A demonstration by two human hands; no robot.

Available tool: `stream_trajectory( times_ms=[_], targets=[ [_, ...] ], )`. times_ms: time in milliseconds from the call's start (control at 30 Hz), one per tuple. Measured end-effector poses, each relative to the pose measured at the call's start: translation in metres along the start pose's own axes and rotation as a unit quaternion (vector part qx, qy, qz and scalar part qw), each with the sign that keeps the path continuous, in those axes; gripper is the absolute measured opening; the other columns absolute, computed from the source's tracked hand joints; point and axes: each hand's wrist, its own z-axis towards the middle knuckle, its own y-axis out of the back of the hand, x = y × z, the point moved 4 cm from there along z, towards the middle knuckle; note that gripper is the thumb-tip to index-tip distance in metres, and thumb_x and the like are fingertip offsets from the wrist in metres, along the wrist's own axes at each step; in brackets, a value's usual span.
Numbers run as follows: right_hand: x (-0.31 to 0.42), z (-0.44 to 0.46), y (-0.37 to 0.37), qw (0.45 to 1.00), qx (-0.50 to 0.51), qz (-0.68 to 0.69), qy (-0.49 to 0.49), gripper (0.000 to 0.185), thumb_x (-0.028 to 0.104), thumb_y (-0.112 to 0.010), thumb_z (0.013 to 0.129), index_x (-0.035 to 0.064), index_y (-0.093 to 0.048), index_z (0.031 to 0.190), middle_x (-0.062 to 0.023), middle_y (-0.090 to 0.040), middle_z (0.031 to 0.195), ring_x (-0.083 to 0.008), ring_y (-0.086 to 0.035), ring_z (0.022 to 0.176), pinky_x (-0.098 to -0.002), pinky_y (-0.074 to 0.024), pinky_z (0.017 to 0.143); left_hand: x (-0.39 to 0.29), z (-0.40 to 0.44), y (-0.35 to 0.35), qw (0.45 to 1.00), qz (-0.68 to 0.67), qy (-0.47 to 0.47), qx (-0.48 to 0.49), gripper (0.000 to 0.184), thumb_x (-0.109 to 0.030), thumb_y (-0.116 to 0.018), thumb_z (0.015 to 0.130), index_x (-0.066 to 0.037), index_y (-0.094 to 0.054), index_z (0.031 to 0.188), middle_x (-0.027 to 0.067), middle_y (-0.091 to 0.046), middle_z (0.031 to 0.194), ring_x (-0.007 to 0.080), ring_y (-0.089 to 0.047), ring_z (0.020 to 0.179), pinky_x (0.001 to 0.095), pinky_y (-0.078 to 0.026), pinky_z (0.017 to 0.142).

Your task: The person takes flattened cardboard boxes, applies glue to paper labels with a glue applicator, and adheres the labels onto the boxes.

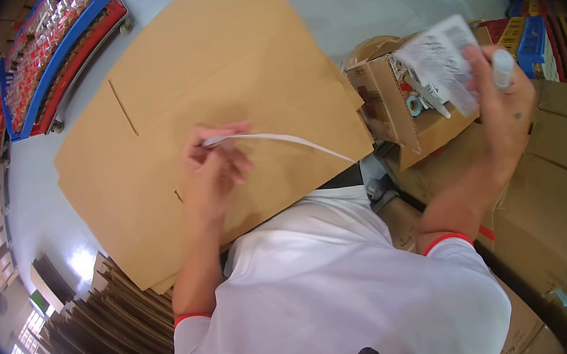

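- the left hand (212, 165) has its fingers bent together, pinching one end of a thin white strip (286, 137); the strip arcs over the cardboard sheet (214, 59) toward the sheet's near right edge.
- the strip looks very light and limp, likely to curl or flutter when moved; an end between thumb and fingertip seems the surest hold, with little pull in case it tears.
- the right hand (507, 99), raised at the right and blurred, has its fingers closed around a printed packet (434, 55), with a white cylinder (502, 68) held in the same grip.
- the packet looks light, soft and wrinkled, perhaps slick; an edge or corner would be the place to take it. the cylinder appears stiff and is best held round its middle. what it is cannot be told.
- the sheet is broad, flat and plain brown, with a narrow slit (123, 108) at its left; its support is hidden.
- beside its right edge is a cardboard box (375, 93) with a blue-edged roll (414, 105) inside.
- around: a smooth grey floor (334, 3), a wheeled blue and red rack (68, 54), upright stacked cardboard (119, 328) at lower left, and large cartons (528, 177) at the right.
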Motion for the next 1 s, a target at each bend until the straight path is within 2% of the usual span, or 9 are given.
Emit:
stream_trajectory(
  times_ms=[233,267,433,600,667,733,833,867,1000],
  targets=[
    [-0.168,0.010,-0.030,0.956,0.212,-0.091,-0.181,0.031,0.031,-0.072,0.097,0.0009,-0.073,0.093,-0.0017,-0.061,0.061,-0.0088,-0.051,0.050,-0.0295,-0.0402,0.049,-0.043,0.002,0.056,0.990,0.045,-0.108,-0.073,0.015,0.001,-0.059,0.091,0.000,-0.060,0.106,0.0179,-0.072,0.106,0.0215,-0.072,0.092,0.0292,-0.059,0.080],
    [-0.177,0.008,-0.049,0.949,0.224,-0.107,-0.194,0.031,0.031,-0.073,0.095,0.0004,-0.071,0.097,-0.0033,-0.063,0.061,-0.0113,-0.056,0.052,-0.0313,-0.0442,0.051,-0.051,0.000,0.051,0.986,0.115,-0.092,-0.077,0.038,-0.034,-0.063,0.098,0.003,-0.061,0.108,0.0150,-0.068,0.104,0.0216,-0.066,0.098,0.0323,-0.052,0.088],
    [-0.179,0.011,-0.066,0.971,0.164,-0.138,-0.106,0.042,0.035,-0.078,0.092,0.0006,-0.072,0.115,-0.0101,-0.072,0.085,-0.0118,-0.063,0.068,-0.0329,-0.0502,0.063,-0.073,0.017,0.068,0.986,0.139,-0.081,0.032,0.065,-0.053,-0.042,0.101,0.006,-0.067,0.113,0.0164,-0.069,0.107,0.0255,-0.064,0.102,0.0387,-0.046,0.098],
    [-0.089,0.028,0.012,0.989,-0.136,0.003,0.054,0.058,0.056,-0.062,0.102,0.0008,-0.076,0.113,-0.0028,-0.063,0.081,-0.0137,-0.060,0.077,-0.0283,-0.0509,0.069,-0.074,0.027,0.055,0.964,0.265,-0.028,0.024,0.040,-0.027,-0.050,0.100,0.004,-0.075,0.104,0.0106,-0.071,0.103,0.0203,-0.064,0.102,0.0339,-0.045,0.098],
    [-0.048,0.019,0.020,0.983,-0.133,0.046,0.118,0.068,0.063,-0.057,0.100,-0.0009,-0.075,0.113,-0.0041,-0.065,0.085,-0.0144,-0.062,0.081,-0.0290,-0.0526,0.075,-0.069,0.036,0.046,0.943,0.331,-0.020,0.016,0.025,0.002,-0.059,0.089,0.000,-0.077,0.106,0.0047,-0.071,0.102,0.0150,-0.062,0.100,0.0273,-0.045,0.094],
    [-0.041,0.017,0.020,0.970,-0.130,0.091,0.184,0.078,0.071,-0.052,0.099,-0.0027,-0.074,0.114,-0.0053,-0.067,0.089,-0.0151,-0.064,0.085,-0.0298,-0.0544,0.080,-0.063,0.047,0.033,0.942,0.335,-0.028,0.013,0.027,0.004,-0.056,0.088,0.000,-0.077,0.105,0.0043,-0.070,0.102,0.0140,-0.062,0.098,0.0263,-0.045,0.090],
    [-0.038,0.011,-0.044,0.916,-0.032,0.399,-0.007,0.095,0.083,-0.044,0.092,-0.0064,-0.073,0.109,-0.0076,-0.066,0.087,-0.0208,-0.065,0.087,-0.0358,-0.0553,0.082,-0.061,0.058,0.018,0.934,0.356,-0.031,0.016,0.031,0.008,-0.052,0.087,-0.001,-0.077,0.103,0.0036,-0.070,0.102,0.0122,-0.060,0.095,0.0253,-0.046,0.083],
    [-0.006,-0.004,-0.094,0.877,-0.089,0.462,-0.095,0.094,0.082,-0.045,0.092,-0.0066,-0.072,0.108,-0.0083,-0.066,0.088,-0.0213,-0.065,0.088,-0.0368,-0.0556,0.082,-0.061,0.062,0.015,0.926,0.375,-0.025,0.028,0.033,0.010,-0.050,0.086,-0.001,-0.077,0.102,0.0035,-0.069,0.102,0.0114,-0.060,0.093,0.0252,-0.046,0.079],
    [0.029,-0.031,-0.226,0.761,0.181,0.613,-0.109,0.057,0.048,-0.060,0.104,-0.0021,-0.055,0.131,-0.0143,-0.069,0.102,-0.0221,-0.068,0.088,-0.0359,-0.0574,0.086,-0.052,0.071,0.018,0.919,0.384,-0.074,0.055,0.035,0.012,-0.048,0.086,-0.001,-0.077,0.101,0.0027,-0.069,0.102,0.0115,-0.059,0.091,0.0263,-0.044,0.076]
  ],
)
